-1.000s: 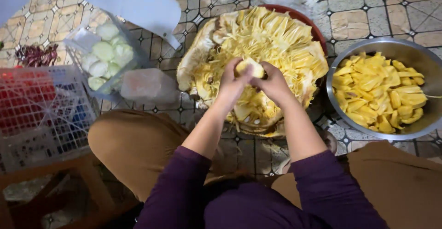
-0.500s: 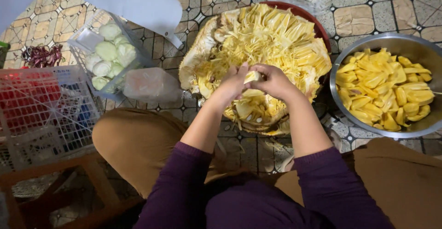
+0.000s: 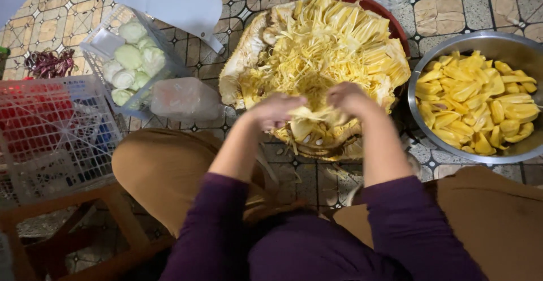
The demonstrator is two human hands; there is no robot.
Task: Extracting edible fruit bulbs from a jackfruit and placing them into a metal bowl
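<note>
- I count one split yellow jackfruit half (image 3: 317, 60) on a red round tray (image 3: 390, 24), one steel bowl (image 3: 430, 139) of peeled yellow pods right of the fruit, and one clear plastic basket (image 3: 93, 49) of pale seeds left of it.
- Since half a second ago both hands have sunk lower against the fruit's near edge.
- My left hand (image 3: 274, 111) and right hand (image 3: 350, 97) pinch a yellow fibrous pod (image 3: 314, 114) between them, its long axis running left to right; blur hides its ends.

Both hands (image 3: 311, 108) motion-blurred – grip unclear, steel bowl (image 3: 452, 145) cut off at rt edge, red crate (image 3: 51, 128) cut off left
</note>
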